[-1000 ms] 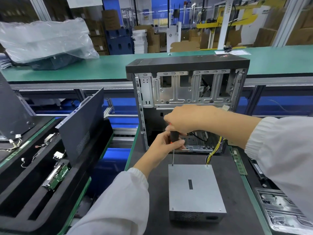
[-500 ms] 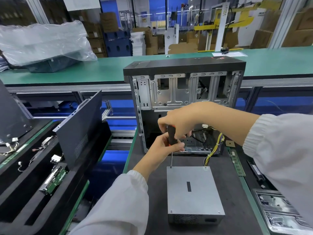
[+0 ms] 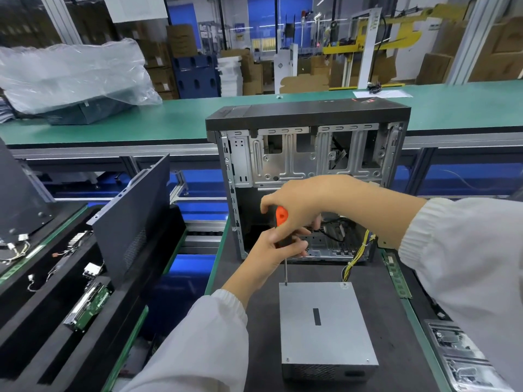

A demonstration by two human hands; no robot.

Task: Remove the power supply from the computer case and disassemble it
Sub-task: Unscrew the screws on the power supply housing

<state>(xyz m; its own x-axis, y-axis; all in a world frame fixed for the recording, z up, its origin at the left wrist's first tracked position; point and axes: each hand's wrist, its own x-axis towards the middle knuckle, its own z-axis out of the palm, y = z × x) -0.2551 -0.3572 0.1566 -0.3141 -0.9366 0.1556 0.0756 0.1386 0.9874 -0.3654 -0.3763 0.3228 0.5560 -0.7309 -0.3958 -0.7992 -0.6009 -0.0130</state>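
Dark-matted desk (image 3: 396,321) in a warehouse line: right hand (image 3: 297,205) wraps the orange-black screwdriver (image 3: 281,222) handle top, left hand (image 3: 278,248) grips it lower, tip on the far-left corner screw of the power supply (image 3: 322,326) lying flat before the open computer case (image 3: 308,176), yellow cables (image 3: 358,254) running into it.

Both hands hold a screwdriver (image 3: 282,222) upright: right grip (image 3: 294,206) over the handle, left grip (image 3: 278,250) below; tip on the power supply (image 3: 322,321), computer case (image 3: 308,154) beyond.
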